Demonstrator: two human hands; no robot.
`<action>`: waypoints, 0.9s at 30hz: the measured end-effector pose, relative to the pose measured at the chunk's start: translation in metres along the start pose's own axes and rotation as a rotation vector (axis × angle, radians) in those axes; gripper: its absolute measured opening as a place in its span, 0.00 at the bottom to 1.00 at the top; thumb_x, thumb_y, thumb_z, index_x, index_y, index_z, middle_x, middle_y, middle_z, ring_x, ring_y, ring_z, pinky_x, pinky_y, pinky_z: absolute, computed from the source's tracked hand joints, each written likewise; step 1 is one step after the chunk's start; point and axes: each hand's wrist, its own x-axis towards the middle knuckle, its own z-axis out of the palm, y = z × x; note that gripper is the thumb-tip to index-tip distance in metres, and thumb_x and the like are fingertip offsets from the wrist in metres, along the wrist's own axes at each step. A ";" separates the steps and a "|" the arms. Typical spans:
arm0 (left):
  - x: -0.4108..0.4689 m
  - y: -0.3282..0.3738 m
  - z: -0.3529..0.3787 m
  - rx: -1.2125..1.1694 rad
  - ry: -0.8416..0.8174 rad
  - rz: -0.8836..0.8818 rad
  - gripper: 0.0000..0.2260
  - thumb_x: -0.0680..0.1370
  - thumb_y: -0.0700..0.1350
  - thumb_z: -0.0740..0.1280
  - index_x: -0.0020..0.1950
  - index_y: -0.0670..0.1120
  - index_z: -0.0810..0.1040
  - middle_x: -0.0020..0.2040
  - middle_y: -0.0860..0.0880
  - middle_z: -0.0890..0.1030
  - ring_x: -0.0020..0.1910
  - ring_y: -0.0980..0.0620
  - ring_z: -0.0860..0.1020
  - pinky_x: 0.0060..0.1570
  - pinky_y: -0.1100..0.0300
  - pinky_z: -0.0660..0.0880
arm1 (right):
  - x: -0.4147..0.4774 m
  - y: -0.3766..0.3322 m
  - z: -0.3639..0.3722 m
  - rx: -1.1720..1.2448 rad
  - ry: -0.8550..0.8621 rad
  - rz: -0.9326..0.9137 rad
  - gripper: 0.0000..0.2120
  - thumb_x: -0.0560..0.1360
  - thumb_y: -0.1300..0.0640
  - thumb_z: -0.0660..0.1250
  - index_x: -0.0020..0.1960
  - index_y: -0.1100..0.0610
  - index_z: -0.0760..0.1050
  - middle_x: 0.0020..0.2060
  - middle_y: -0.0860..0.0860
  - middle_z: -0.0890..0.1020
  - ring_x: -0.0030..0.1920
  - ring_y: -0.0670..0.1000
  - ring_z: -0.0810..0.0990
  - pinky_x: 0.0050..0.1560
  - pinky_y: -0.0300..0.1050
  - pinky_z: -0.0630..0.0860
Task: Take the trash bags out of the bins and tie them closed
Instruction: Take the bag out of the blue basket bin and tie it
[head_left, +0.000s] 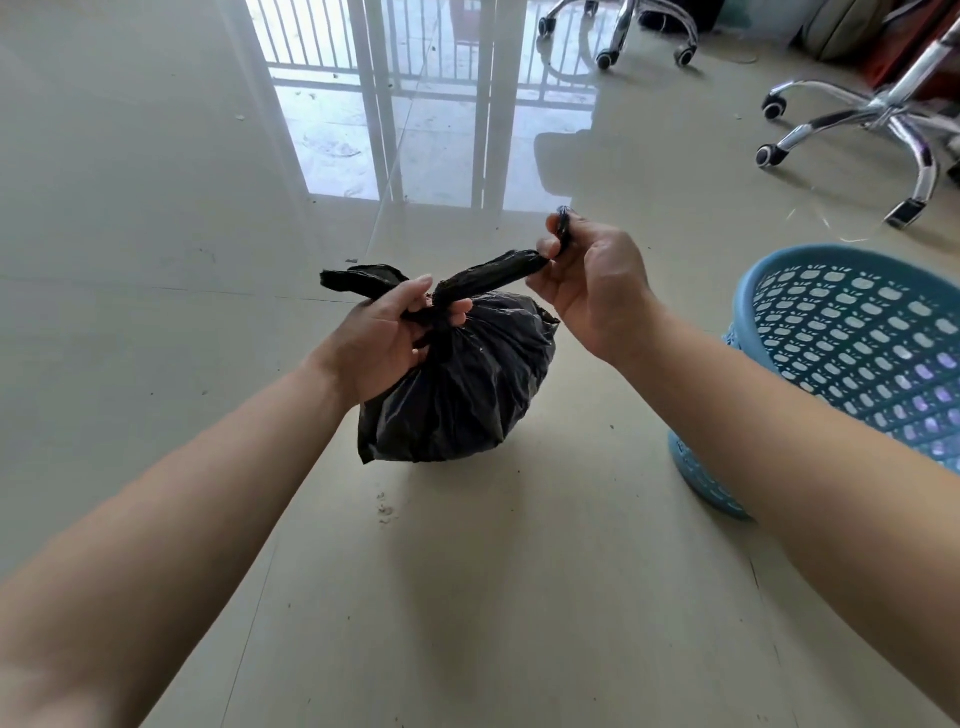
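Now the black trash bag sits on the tiled floor, unmarked; the left hand pinches its knot, the right hand grips one twisted end, blue bin just beside.

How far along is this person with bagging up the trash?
Done: the black trash bag is out of the blue bin, which looks empty. In hand: the left hand pinches the bag's gathered neck while the right hand pulls one twisted end sideways, so a knot is being tightened. Left: finishing the knot. Whether other bins remain, this view does not show.
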 end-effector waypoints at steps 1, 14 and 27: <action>0.000 0.000 -0.002 0.021 0.015 0.019 0.13 0.82 0.50 0.62 0.42 0.50 0.82 0.57 0.45 0.83 0.54 0.51 0.81 0.55 0.55 0.72 | 0.000 0.000 0.000 -0.010 0.003 0.005 0.14 0.84 0.57 0.53 0.42 0.55 0.71 0.25 0.48 0.71 0.28 0.48 0.71 0.35 0.41 0.72; -0.002 -0.009 0.001 0.160 0.060 0.039 0.19 0.77 0.36 0.69 0.27 0.49 0.75 0.34 0.51 0.75 0.41 0.51 0.78 0.49 0.56 0.76 | 0.008 0.033 -0.048 -1.353 0.028 -0.327 0.12 0.78 0.42 0.63 0.55 0.47 0.78 0.51 0.51 0.77 0.50 0.49 0.76 0.56 0.46 0.73; -0.001 -0.005 -0.014 0.262 0.147 0.076 0.21 0.73 0.36 0.75 0.30 0.50 0.66 0.32 0.55 0.68 0.36 0.57 0.71 0.47 0.61 0.70 | -0.004 0.047 -0.014 -1.068 -0.307 0.248 0.16 0.82 0.49 0.56 0.37 0.52 0.66 0.29 0.49 0.66 0.24 0.48 0.60 0.27 0.42 0.53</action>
